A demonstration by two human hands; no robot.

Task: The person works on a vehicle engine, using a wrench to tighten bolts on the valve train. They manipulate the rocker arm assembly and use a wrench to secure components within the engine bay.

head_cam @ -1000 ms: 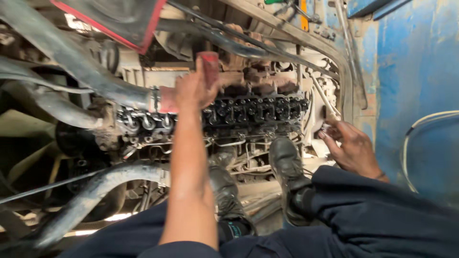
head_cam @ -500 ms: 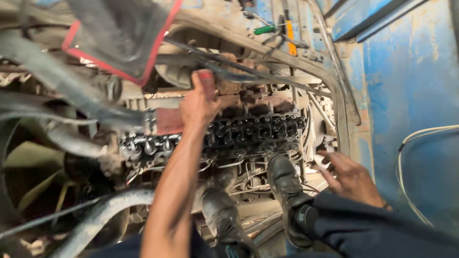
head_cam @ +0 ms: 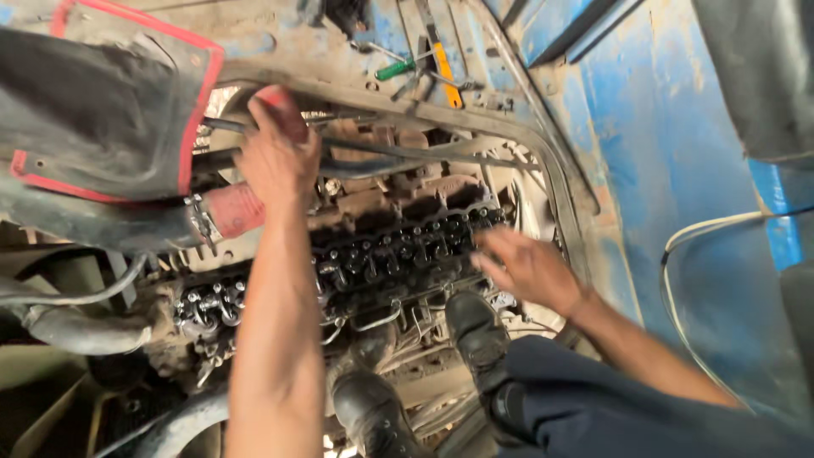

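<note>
We look down into an open engine bay. Our left hand (head_cam: 275, 157) closes over a red object (head_cam: 284, 114) at the far edge, just above the dark hoses (head_cam: 381, 153). Our right hand (head_cam: 526, 267) hangs open, fingers spread, beside the right end of the exposed cylinder head (head_cam: 381, 254) with its row of black rocker arms. Two black boots (head_cam: 475, 331) stand among the engine parts below. A red hose (head_cam: 233, 208) with a clamp lies left; a green-handled screwdriver (head_cam: 394, 68) rests on the ledge beyond.
</note>
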